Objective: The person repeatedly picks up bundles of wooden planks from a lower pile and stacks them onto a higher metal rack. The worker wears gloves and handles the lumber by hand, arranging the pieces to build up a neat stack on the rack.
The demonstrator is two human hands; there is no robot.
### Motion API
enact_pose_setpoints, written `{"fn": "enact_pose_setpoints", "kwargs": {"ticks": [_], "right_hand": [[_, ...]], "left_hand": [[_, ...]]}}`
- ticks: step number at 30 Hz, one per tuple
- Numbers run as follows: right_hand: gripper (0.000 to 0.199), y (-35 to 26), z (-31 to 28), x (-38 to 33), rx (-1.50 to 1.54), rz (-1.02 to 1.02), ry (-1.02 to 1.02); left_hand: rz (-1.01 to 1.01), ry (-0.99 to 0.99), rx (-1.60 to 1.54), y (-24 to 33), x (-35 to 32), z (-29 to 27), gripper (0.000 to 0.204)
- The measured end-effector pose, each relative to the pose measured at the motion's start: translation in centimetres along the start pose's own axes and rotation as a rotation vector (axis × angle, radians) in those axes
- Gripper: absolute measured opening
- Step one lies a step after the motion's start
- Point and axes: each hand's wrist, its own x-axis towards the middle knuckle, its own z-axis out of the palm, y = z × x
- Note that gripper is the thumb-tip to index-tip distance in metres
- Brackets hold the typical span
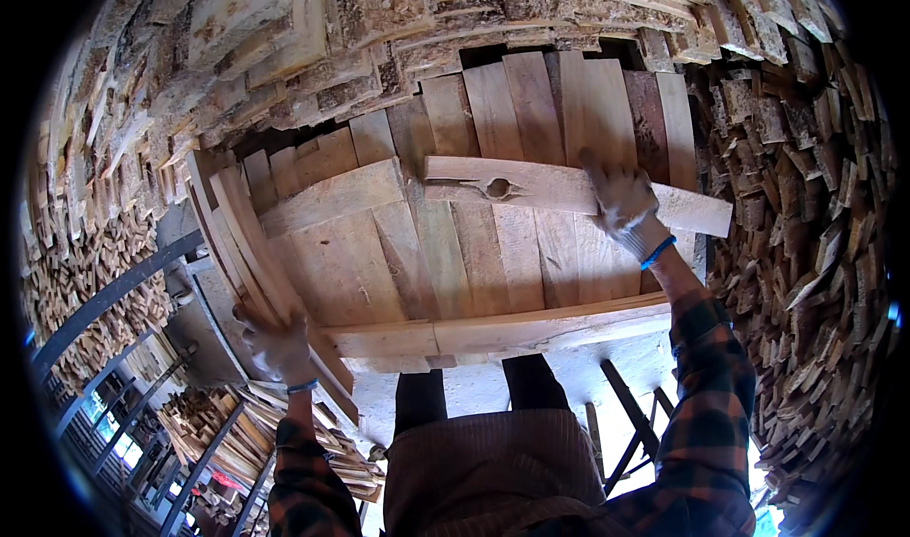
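Observation:
A pale wooden board [550, 182] with a dark knot hole lies crosswise over a row of planks. My right hand [624, 200], in a light knit glove with a blue cuff, grips this board right of its middle. On the left, several long narrow boards [261, 253] lie side by side, running toward me at a slant. My left hand [275, 343], also gloved, is closed over them at their near part; some of its fingers are hard to make out. Another short board [334, 199] lies crosswise between the two hands.
Beneath is a layer of planks [493, 253] with a crosswise board [502, 330] along its near edge. Tall wood stacks rise at the far side [379, 25] and right [787, 253]. Metal bars [114, 291] and more stacked wood [227, 433] stand at the left.

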Motion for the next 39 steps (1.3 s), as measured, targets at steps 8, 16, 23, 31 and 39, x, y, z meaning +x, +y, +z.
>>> {"fn": "enact_pose_setpoints", "kwargs": {"ticks": [8, 16, 23, 31, 39], "right_hand": [[0.01, 3.3, 4.2, 5.8, 0.174, -0.2, 0.211], [0.037, 0.1, -2.4, 6.5, 0.119, -0.023, -0.023], [0.049, 1.7, 1.9, 4.3, 0.097, -0.096, 0.082], [0.072, -27.0, 0.2, 3.8, 1.612, 0.042, -0.008], [0.083, -51.2, -0.6, 7.9, 2.083, 0.13, -0.141]], "left_hand": [[0.139, 0.174, -0.003, -0.5, 0.4, 2.7, 0.104], [0.035, 0.176, -0.226, -1.4, -0.6, 1.6, 0.102], [0.078, 0.062, -0.431, -2.0, -0.2, 0.8, 0.095], [0.129, -0.278, -1.213, -12.5, 4.6, 3.9, 0.118], [-0.041, -0.776, -1.895, -18.0, 7.9, 3.4, 0.099]]}}
